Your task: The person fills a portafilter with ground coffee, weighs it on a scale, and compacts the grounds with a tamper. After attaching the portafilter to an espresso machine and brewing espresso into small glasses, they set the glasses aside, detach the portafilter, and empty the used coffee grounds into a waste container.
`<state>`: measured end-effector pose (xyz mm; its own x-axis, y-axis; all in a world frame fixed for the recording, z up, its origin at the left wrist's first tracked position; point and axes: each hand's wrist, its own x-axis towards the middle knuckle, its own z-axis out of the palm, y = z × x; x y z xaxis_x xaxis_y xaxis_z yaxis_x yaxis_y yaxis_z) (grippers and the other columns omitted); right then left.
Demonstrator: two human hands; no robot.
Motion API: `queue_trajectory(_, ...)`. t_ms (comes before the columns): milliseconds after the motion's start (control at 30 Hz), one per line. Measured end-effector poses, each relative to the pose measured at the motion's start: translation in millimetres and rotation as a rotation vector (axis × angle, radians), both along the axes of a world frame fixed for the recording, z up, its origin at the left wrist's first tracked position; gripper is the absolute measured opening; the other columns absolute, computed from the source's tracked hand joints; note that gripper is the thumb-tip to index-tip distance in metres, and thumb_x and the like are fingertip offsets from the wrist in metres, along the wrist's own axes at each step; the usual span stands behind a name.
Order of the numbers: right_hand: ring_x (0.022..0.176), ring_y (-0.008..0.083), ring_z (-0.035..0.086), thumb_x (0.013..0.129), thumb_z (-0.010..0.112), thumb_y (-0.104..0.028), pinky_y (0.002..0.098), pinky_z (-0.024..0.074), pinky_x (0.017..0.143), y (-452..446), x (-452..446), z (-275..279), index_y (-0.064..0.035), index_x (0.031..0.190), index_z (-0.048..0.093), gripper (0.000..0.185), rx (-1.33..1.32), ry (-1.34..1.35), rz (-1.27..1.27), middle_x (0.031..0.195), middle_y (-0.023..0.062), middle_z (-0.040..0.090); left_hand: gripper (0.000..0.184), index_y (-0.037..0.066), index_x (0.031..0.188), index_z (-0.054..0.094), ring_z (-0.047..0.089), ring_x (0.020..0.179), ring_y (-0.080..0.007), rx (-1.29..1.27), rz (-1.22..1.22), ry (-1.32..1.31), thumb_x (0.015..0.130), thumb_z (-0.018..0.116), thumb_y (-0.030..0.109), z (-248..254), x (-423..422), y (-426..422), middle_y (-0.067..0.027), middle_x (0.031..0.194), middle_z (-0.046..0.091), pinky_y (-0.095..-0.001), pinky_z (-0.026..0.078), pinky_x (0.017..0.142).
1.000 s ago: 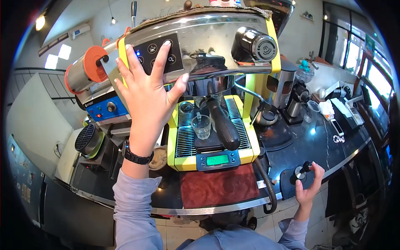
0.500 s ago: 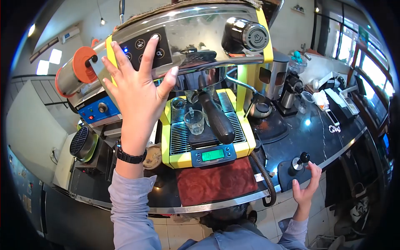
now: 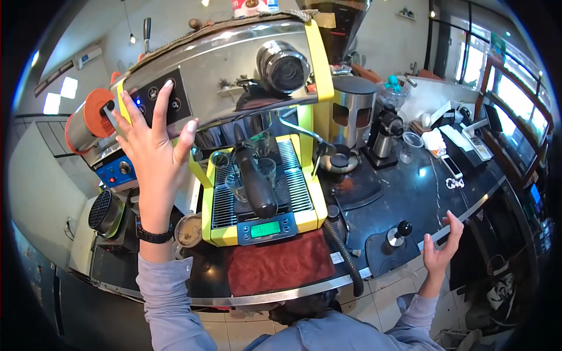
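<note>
My left hand (image 3: pixel 153 133) is spread over the front of the espresso machine (image 3: pixel 225 64), its index fingertip on the black button panel (image 3: pixel 157 100). Nothing is held in it. Below, a portafilter (image 3: pixel 255 181) is fitted in the machine, its black handle pointing toward me. Glass cups (image 3: pixel 236 186) stand under it on the drip tray (image 3: pixel 301 169). A digital scale (image 3: pixel 267 229) with a green lit display sits at the tray's front. My right hand (image 3: pixel 442 250) hovers past the counter's front edge with fingers apart, near a tamper (image 3: pixel 399 233) on a black mat (image 3: pixel 380 257).
A red-brown cloth (image 3: pixel 281 264) lies before the machine, with a dark hose (image 3: pixel 345 251) beside it. To the right are a steel pitcher (image 3: pixel 339 161), a coffee grinder (image 3: pixel 385 131), a plastic cup (image 3: pixel 411 146) and a phone (image 3: pixel 452 167). A round container (image 3: pixel 189 230) stands at left.
My view has turned right, so the machine sits further left. The left hand stays at the button panel, and the right hand stays raised with nothing in it.
</note>
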<state>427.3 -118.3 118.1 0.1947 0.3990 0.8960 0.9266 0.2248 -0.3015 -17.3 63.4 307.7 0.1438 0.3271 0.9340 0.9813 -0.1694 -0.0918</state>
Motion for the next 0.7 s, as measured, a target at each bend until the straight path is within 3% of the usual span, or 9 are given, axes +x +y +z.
queue_trajectory(600, 0.098, 0.0275, 0.052, 0.075, 0.065, -0.018, 0.0372, 0.0398, 0.090, 17.7, 41.0, -1.8, 0.0006, 0.126, 0.050, 0.057, 0.041, 0.028, -0.083, 0.114, 0.0152, 0.054, 0.064, 0.037, 0.139, 0.041, 0.006, 0.138, -0.0537, -0.028, 0.003, -0.040, 0.081, 0.059, 0.056, -1.2, 2.5, 0.2, -0.0206, 0.155, 0.008, -0.0724, 0.013, 0.101)
queue_trajectory(700, 0.102, 0.0265, 0.051, 0.074, 0.063, -0.012, 0.0368, 0.0372, 0.095, 15.2, 38.4, -1.3, 0.0012, 0.129, 0.048, 0.058, 0.019, 0.027, -0.080, 0.113, 0.0148, 0.054, 0.065, 0.038, 0.139, 0.041, 0.006, 0.137, -0.0545, -0.030, 0.022, -0.037, 0.080, 0.058, 0.059, 0.5, 3.0, -1.3, -0.0192, 0.156, 0.007, -0.0731, 0.016, 0.100)
